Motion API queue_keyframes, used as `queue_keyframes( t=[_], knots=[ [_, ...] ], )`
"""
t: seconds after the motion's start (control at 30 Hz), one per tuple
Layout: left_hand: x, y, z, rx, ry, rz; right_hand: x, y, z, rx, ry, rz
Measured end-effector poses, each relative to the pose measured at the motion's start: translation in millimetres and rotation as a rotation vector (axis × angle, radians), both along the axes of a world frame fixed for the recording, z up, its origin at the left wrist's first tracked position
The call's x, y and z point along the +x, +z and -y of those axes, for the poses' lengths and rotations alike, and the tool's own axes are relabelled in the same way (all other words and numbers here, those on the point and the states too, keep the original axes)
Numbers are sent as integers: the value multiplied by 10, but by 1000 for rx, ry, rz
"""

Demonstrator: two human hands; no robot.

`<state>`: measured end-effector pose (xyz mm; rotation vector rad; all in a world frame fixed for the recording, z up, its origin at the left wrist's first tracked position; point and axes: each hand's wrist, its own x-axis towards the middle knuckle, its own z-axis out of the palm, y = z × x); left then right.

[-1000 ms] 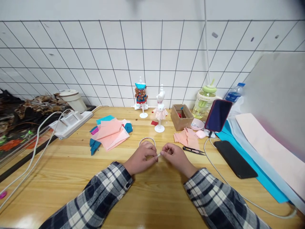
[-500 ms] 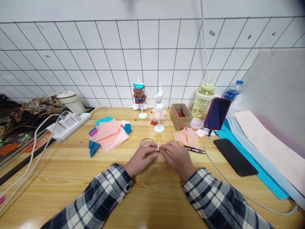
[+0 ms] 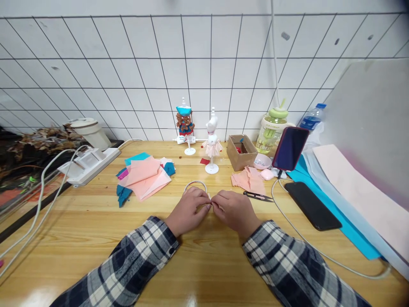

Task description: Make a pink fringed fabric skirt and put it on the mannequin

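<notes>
At fingertips (image 3: pixel 207 207), sm. white piece (image 3: pixel 209 196); jug (image 3: pixel 270 135) lettering poss. "CO"

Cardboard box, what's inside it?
Something red shows inside the cardboard box, with a blue scrap by its far edge; its front wall covers part, so anything there can't be seen.

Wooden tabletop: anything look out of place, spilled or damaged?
No spill shows. Mildly odd: a small flat red scrap lies loose by the white round-based stand, apart from the multicoloured pile of sheets.
</notes>
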<state>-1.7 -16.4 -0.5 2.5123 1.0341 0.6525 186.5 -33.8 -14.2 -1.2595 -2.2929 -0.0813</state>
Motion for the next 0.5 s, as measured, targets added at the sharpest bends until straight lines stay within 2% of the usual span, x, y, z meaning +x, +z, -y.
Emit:
queue_keyframes(
  t=[0.23, 0.33, 0.5],
  knots=[
    [7, -58, -6, 36, 38, 25, -55, -34, -31, -289, -54, -492],
    [-6, -83, -27, 41, 42, 66, -70, -34, -25, -321, -41, -546],
    [-24, -79, -55, 39, 49, 98, -73, 3, 12, -247, 23, -485]
  ],
)
